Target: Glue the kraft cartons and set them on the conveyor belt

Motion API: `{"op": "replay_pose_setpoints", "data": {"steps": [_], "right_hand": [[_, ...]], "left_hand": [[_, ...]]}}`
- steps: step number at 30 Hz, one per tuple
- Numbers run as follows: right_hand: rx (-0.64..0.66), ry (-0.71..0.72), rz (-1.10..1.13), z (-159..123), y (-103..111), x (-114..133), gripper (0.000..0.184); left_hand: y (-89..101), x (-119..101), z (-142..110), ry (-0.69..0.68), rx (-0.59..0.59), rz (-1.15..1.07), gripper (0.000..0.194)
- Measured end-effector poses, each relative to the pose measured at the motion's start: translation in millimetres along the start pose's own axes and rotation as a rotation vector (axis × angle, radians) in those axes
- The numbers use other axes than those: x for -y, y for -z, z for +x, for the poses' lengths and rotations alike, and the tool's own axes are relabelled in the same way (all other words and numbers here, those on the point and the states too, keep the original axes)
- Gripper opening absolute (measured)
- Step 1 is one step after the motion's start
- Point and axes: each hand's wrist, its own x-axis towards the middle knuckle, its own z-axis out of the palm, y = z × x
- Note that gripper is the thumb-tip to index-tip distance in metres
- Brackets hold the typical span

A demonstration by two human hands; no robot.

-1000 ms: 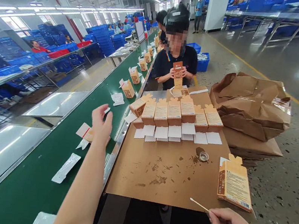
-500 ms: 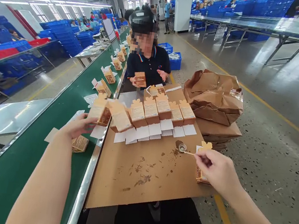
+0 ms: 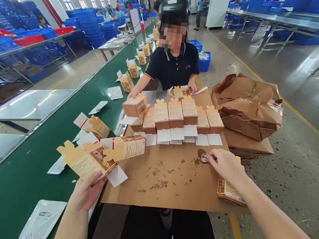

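Note:
My left hand (image 3: 89, 191) grips an open brown-and-cream carton (image 3: 86, 162), tilted over the belt's edge with its flaps spread. Another open carton (image 3: 130, 147) lies just beyond it, reaching over the cardboard sheet (image 3: 171, 193). My right hand (image 3: 227, 165) is pinched at a small round clear dish (image 3: 205, 157); the thin stick seen in its fingers earlier is mostly hidden now. Beneath this hand, flat cartons (image 3: 228, 190) lie at the sheet's right edge. A row of cartons (image 3: 175, 114) with white flaps stands across the sheet's far side.
Across from me a co-worker (image 3: 172, 66) has one hand on a carton (image 3: 134, 106). The green conveyor belt (image 3: 24, 174) on the left carries silver pouches (image 3: 43, 218) and open cartons (image 3: 131, 68). Large brown paper bags (image 3: 247, 105) are stacked at the right.
My left hand has drawn a carton back toward me. My right hand has moved with the stick to the dish. The co-worker now reaches to a carton at the row's left end.

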Motion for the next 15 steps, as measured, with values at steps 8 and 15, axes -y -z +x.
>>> {"op": "replay_pose_setpoints", "data": {"steps": [8,15], "right_hand": [[-0.017,0.025,-0.021,7,11,0,0.028],[-0.199,0.037,0.178,-38,15,27,0.024]], "left_hand": [[40.2,-15,-16,-0.290,-0.284,0.054,0.074],[-48.9,35,-66,-0.111,0.069,0.003,0.096]]}}
